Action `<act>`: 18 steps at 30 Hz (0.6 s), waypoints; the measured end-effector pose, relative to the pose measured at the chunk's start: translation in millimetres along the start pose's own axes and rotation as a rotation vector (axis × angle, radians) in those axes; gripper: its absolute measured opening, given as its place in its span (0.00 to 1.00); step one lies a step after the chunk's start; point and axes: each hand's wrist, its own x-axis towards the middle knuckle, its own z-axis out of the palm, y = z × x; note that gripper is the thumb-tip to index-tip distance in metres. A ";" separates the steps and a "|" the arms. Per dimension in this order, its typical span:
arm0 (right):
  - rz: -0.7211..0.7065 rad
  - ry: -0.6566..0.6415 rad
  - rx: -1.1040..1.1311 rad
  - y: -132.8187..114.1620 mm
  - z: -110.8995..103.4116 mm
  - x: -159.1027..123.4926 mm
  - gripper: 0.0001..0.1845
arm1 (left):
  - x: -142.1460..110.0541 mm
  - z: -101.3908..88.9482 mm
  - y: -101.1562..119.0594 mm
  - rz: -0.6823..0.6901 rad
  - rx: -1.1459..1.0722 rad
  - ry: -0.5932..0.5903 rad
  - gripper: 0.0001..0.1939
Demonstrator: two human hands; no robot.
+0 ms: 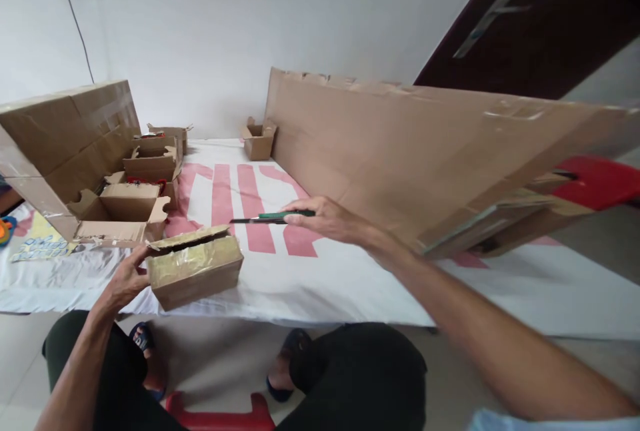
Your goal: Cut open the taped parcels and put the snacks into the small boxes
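A small taped cardboard box (200, 274) rests near the front edge of the table, its top seam parted in a dark gap. My left hand (127, 277) grips the box at its left end, thumb and fingers closed on the corner. In my right hand (327, 217) is a utility knife (273, 217) with a green handle. Its dark blade points left, and the tip is close to the upper right corner of the box; whether it touches I cannot tell.
Several open small boxes (125, 207) line the left, beside a large carton (75, 137). Another small box (259, 139) stands at the back. A big cardboard panel (380, 144) leans across the right. White cloth with pink stripes covers the table (295, 284). A red stool (220, 419) is below.
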 end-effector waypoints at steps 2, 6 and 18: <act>0.077 0.240 0.067 34.0 33.1 -26.2 0.25 | 0.1 0.5 2.4 -0.001 -0.014 0.001 0.28; 0.262 0.442 -0.096 90.4 118.6 -70.8 0.21 | -0.7 1.7 7.8 -0.008 -0.046 0.002 0.27; 0.030 0.502 0.130 40.4 162.0 -51.7 0.19 | -5.1 -2.8 -1.9 -0.053 0.011 0.012 0.37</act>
